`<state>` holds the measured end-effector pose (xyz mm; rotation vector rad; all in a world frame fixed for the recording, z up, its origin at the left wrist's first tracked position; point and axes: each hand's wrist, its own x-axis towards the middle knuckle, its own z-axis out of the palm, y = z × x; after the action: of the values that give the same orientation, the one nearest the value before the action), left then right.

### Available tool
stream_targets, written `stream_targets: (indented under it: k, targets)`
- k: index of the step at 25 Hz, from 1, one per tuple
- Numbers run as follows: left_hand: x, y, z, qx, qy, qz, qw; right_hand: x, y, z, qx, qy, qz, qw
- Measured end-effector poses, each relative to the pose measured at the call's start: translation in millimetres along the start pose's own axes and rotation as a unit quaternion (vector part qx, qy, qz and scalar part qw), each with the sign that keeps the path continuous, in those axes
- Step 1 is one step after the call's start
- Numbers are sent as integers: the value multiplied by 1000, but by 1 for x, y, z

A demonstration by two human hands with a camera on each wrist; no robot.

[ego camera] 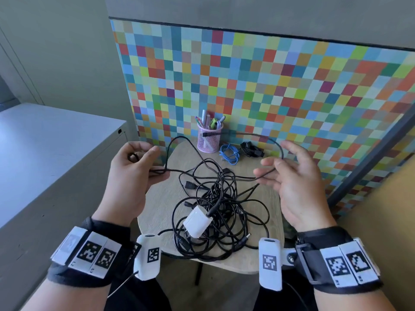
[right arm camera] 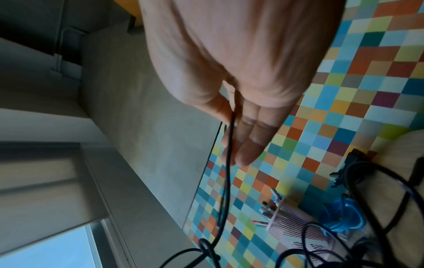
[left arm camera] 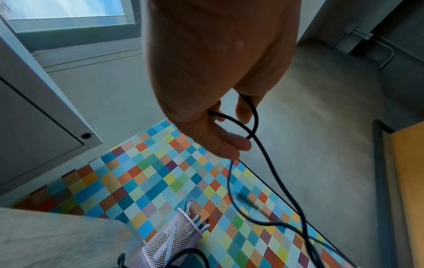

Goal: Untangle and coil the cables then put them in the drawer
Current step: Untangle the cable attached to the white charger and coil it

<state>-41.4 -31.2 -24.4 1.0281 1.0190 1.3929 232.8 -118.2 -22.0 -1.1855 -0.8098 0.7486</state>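
A tangle of black cables (ego camera: 215, 205) lies on a small round wooden table (ego camera: 161, 198), with a white charger plug (ego camera: 197, 222) on top. My left hand (ego camera: 143, 160) is raised at the table's left edge, its fingers curled round a small loop of one black cable (left arm camera: 263, 150). That cable (ego camera: 253, 135) runs across to my right hand (ego camera: 271, 171), which pinches it between thumb and nearly straight fingers (right arm camera: 250, 137). Beyond the right hand it arcs back to a free connector hanging before the pen cup. No drawer is clearly in view.
A pink mesh pen cup (ego camera: 208, 140) stands at the table's back. Beside it lie a coiled blue cable (ego camera: 229, 152) and a coiled black cable (ego camera: 250, 149). A chequered coloured panel (ego camera: 269, 86) stands behind. To the left sits a grey cabinet (ego camera: 45, 153).
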Motion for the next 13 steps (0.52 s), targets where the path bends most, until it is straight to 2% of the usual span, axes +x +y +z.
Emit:
stream_targets:
  k: [6, 10, 12, 13]
  targets:
    - [-4, 4, -1, -94, -77, 21, 992, -8, 13, 1, -193, -65, 30, 979]
    - [-10, 12, 5, -135, -136, 43, 981, -11, 22, 1, -353, -171, 24, 919]
    - [-15, 14, 10, -147, -173, 42, 973, -14, 22, 5, -384, -215, 15, 898]
    - [-17, 15, 13, -148, -183, 41, 971, -16, 21, 9, -374, -233, 18, 897]
